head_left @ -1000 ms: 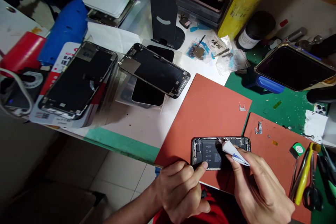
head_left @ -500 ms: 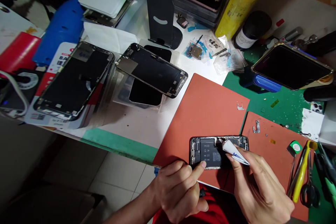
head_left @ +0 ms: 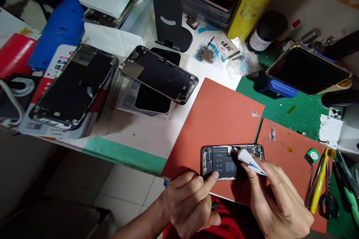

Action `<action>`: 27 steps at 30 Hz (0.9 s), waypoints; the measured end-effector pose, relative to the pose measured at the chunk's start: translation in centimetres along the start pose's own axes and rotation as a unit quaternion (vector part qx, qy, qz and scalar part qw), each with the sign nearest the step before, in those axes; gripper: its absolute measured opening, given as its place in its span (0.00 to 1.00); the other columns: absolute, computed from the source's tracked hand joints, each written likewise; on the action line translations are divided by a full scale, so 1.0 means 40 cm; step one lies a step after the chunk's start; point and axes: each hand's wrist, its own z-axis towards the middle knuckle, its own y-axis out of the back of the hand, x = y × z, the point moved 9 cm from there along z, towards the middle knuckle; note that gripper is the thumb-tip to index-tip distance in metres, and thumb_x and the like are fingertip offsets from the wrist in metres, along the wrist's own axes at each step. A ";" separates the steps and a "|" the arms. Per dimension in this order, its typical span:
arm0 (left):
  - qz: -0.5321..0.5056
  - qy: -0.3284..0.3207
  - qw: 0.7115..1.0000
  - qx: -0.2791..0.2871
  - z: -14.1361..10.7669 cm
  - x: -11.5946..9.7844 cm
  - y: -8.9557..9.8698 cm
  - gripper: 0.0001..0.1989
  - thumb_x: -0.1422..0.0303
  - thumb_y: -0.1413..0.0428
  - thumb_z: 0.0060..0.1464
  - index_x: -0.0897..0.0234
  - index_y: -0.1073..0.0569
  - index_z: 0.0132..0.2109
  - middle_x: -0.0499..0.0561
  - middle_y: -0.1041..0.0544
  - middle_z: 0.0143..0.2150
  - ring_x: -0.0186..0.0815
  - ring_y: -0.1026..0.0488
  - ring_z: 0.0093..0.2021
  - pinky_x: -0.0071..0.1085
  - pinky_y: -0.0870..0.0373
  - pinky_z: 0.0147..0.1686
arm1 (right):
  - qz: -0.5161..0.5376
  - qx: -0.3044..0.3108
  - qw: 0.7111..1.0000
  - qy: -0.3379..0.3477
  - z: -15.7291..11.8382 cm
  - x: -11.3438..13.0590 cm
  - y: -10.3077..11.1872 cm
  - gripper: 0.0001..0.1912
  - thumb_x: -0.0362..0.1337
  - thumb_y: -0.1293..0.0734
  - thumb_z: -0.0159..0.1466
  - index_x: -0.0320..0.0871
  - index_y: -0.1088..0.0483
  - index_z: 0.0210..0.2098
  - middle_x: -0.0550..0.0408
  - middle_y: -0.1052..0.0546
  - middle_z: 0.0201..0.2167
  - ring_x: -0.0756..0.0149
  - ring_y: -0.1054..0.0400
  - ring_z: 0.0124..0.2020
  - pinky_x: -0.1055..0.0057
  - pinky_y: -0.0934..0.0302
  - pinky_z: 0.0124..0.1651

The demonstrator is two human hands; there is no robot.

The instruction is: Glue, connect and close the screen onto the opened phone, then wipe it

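- While the table (head_left: 134,134) fills much of the view, an orange mat (head_left: 218,115) lies along its near edge.
- Right hand (head_left: 280,194): thumb and fingers pinching a white tube (head_left: 247,157).
- Left hand (head_left: 190,201): index finger extended to the opened phone (head_left: 223,157), others curled; whether they grip the small black piece (head_left: 214,205) is unclear.
- Opened phone: flat on the mat.
- White tube: nozzle tilted toward the phone's far edge.
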 end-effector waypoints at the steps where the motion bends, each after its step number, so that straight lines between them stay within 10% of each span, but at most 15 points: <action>1: 0.000 0.001 1.000 0.000 0.000 0.000 0.000 0.24 0.68 0.58 0.76 0.65 0.28 0.30 0.67 0.13 0.40 0.40 0.22 0.37 0.36 0.28 0.35 | -0.002 0.002 1.000 0.001 -0.002 -0.002 0.000 0.25 0.21 0.23 0.63 0.46 0.20 0.56 0.56 0.14 0.37 0.65 0.18 0.35 0.70 0.25 0.39; 27: 0.011 -0.003 1.000 0.021 0.010 0.002 -0.002 0.24 0.69 0.58 0.77 0.64 0.28 0.31 0.66 0.12 0.39 0.39 0.22 0.34 0.35 0.28 0.32 | -0.015 0.004 1.000 0.000 -0.002 -0.011 0.007 0.23 0.20 0.22 0.63 0.44 0.21 0.54 0.56 0.14 0.37 0.66 0.18 0.34 0.70 0.24 0.40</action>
